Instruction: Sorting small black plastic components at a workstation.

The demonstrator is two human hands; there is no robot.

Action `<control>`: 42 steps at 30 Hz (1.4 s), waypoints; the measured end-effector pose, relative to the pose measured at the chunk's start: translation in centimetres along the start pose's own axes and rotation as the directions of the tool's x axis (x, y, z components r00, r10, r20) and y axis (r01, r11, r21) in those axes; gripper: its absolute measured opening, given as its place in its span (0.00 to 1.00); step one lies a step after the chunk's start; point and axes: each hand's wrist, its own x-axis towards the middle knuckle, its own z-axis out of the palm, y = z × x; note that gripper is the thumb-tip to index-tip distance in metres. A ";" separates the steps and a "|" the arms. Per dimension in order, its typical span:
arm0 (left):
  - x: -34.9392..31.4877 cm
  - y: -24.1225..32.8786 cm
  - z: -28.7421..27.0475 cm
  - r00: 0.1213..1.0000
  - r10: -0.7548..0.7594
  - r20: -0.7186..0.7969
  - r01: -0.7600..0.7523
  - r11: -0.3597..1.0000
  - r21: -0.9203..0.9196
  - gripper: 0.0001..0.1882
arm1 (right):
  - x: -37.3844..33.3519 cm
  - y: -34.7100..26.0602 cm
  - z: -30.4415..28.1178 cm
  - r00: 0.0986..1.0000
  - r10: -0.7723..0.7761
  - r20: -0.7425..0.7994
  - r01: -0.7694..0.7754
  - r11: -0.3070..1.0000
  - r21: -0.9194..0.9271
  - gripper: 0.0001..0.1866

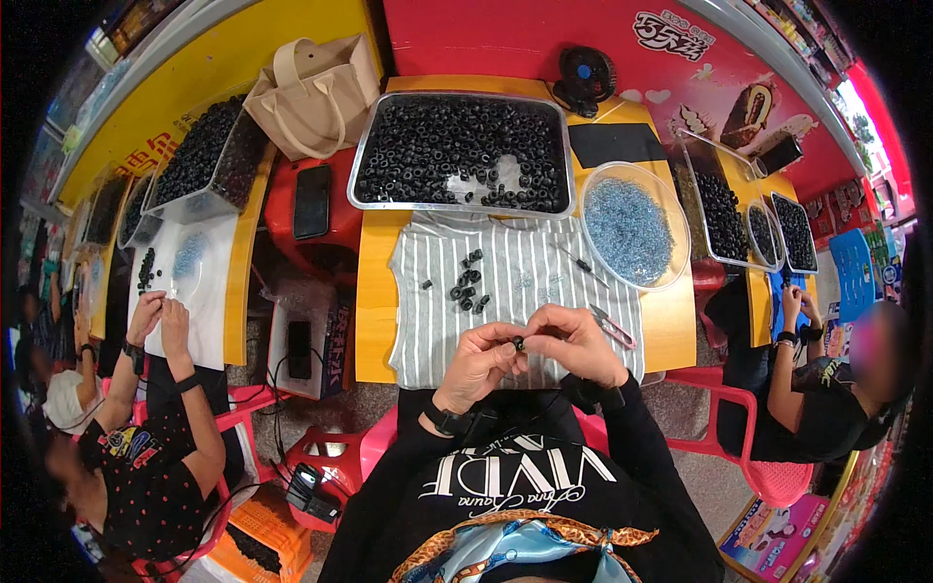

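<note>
Above the near edge of a grey-and-white striped cloth [418,335], both hands meet at a small black ring-shaped piece [519,344]. My left hand [479,367] pinches it between thumb and fingers. My right hand [580,345] is closed too, its fingertips at the same piece; whatever they pinch is too small to make out. Several loose black rings [468,282] lie on the cloth, left of my hands. To the right are a thin pointed tool with a dark handle [584,264] and a pink-handled tool [618,333].
A clear tray [457,206] of black rings stands at the back, beside a round tub [684,255] of small pale-blue pieces. Behind are a small black fan [585,80] and a beige bag [316,97]. A phone [312,201] lies left on a red stool. People work at both sides.
</note>
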 end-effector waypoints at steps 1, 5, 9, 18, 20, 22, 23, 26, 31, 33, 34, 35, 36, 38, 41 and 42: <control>-0.1 0.1 0.0 1.000 0.008 0.000 -0.008 0.999 -0.039 0.14 | 0.5 -0.5 -0.1 1.000 -0.019 0.013 0.019 1.000 0.021 0.03; -0.1 0.1 -0.2 0.997 0.065 0.045 -0.058 0.989 -0.136 0.13 | 4.0 0.8 -0.3 0.973 -0.208 -0.097 0.125 0.834 -0.537 0.05; -0.2 0.1 -0.3 0.994 0.051 0.095 -0.033 0.983 -0.181 0.13 | 6.6 1.3 1.0 0.962 -0.252 0.109 0.236 0.559 -0.795 0.09; -0.3 0.0 0.1 0.999 0.049 0.023 -0.045 0.986 -0.164 0.13 | 7.9 1.6 1.5 0.948 -0.255 0.189 0.291 0.466 -0.835 0.06; -0.3 -0.1 0.1 0.994 0.036 0.099 -0.019 0.986 -0.167 0.12 | 6.7 0.1 1.5 0.937 -0.311 0.158 0.303 0.498 -0.813 0.07; -0.4 0.0 0.2 0.996 0.066 0.059 -0.055 0.983 -0.173 0.11 | 5.1 -0.1 0.8 0.953 -0.300 0.054 0.255 0.687 -0.680 0.07; -0.3 -0.1 0.2 0.997 0.046 0.060 -0.034 0.982 -0.188 0.11 | 3.6 -1.1 0.3 0.958 -0.288 -0.001 0.205 0.683 -0.701 0.07; 0.3 -0.4 0.4 0.996 0.018 0.082 -0.002 0.981 -0.192 0.11 | -1.3 -1.2 -2.2 0.972 -0.086 -0.217 -0.052 0.828 -0.559 0.05; -0.4 0.3 0.6 0.995 0.049 -0.084 -0.049 0.999 -0.002 0.15 | -4.2 1.9 -3.4 0.957 -0.072 -0.282 -0.125 0.775 -0.620 0.04; -0.2 0.2 -0.1 0.993 0.120 0.014 -0.119 0.992 -0.043 0.13 | -4.1 2.1 -3.7 0.946 -0.211 -0.245 -0.059 0.631 -0.773 0.03; -0.1 -0.1 -0.3 0.995 0.093 0.037 -0.091 0.995 -0.052 0.13 | -4.2 2.4 -3.9 0.931 -0.291 -0.218 -0.045 0.502 -0.864 0.03; -0.1 0.0 -0.2 0.995 0.096 0.027 -0.095 0.995 -0.042 0.13 | -4.3 2.5 -3.7 0.930 -0.279 -0.238 -0.103 0.425 -0.899 0.04; 0.0 0.1 -0.2 0.995 0.104 0.015 -0.103 0.994 -0.031 0.12 | -4.4 2.8 -3.5 0.924 -0.280 -0.260 -0.123 0.426 -0.896 0.04; 0.3 -0.1 -0.3 0.996 0.078 0.041 -0.077 0.996 -0.034 0.13 | -4.4 3.3 -2.7 0.906 -0.258 -0.336 -0.219 0.394 -0.893 0.05; 0.3 -0.1 0.2 0.997 0.062 0.047 -0.061 0.998 -0.026 0.13 | -4.3 3.1 -1.2 0.909 -0.293 -0.295 -0.163 0.402 -0.901 0.04; 0.4 -0.1 0.4 0.997 0.070 0.042 -0.070 0.997 -0.018 0.13 | -4.5 3.1 -1.1 0.914 -0.304 -0.268 -0.134 0.398 -0.907 0.04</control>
